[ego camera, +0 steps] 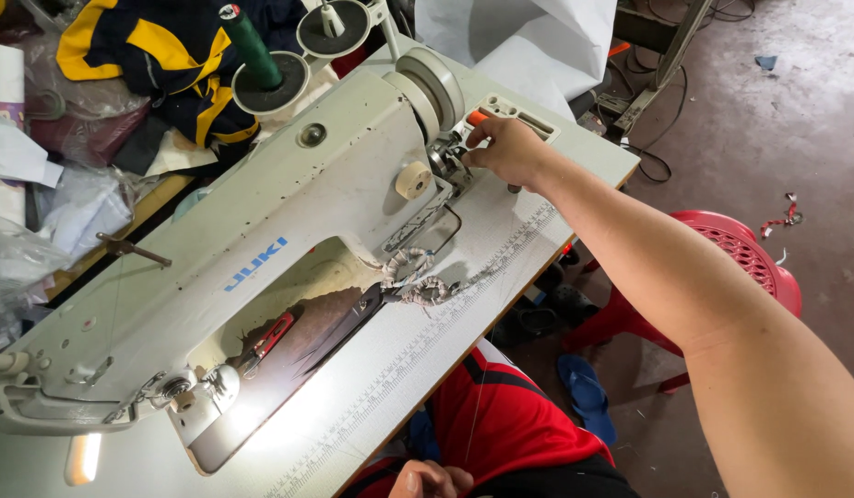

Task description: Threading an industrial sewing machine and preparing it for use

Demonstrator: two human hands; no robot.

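A cream industrial sewing machine (261, 231) lies across a white table (418, 350) with a printed ruler along its front edge. My right hand (505, 148) reaches to the machine's right end, just below the handwheel (432, 88), fingers pinched on a small metal part of the bobbin winder beside an orange piece (479, 117). My left hand (432, 480) rests low at the table's front edge near my lap, fingers curled; a thin thread runs up from it. A wad of twisted thread (413, 281) lies under the machine's arm.
A green thread cone (250, 46) stands on a stand behind the machine. Yellow and navy garments (160, 55) and plastic bags are piled at the left. A red plastic stool (731, 254) and a blue sandal (586, 392) are on the floor to the right.
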